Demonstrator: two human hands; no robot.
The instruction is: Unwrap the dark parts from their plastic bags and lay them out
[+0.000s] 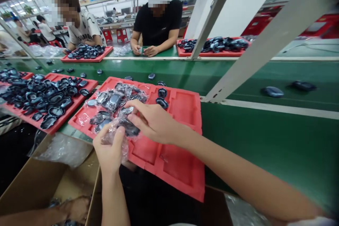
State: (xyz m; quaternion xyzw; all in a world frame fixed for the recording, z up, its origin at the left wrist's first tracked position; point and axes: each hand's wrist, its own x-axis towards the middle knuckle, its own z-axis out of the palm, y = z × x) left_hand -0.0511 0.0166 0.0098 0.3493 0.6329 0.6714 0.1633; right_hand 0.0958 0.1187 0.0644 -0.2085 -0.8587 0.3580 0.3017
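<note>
My left hand (109, 144) pinches a crumpled clear plastic bag (123, 148) at the near edge of a red foam tray (182, 141). My right hand (156, 122) reaches in from the right, thumb and fingers closed on a small glossy dark-blue casing (127, 110) wrapped in plastic. The fingers partly cover it. Around both hands, more dark casings (115, 100) lie in clear wrapping on the tray's left half. Two unwrapped casings (162, 93) rest in the tray's middle compartment.
Left of my tray, another red tray (90, 86) bears a heap of casings. Loose casings (272, 91) lie on the green conveyor (238, 74). A white metal post (254, 42) slants down at the right. Below left, a co-worker's hand (79, 208) is inside a cardboard box (34, 173). Two people sit opposite.
</note>
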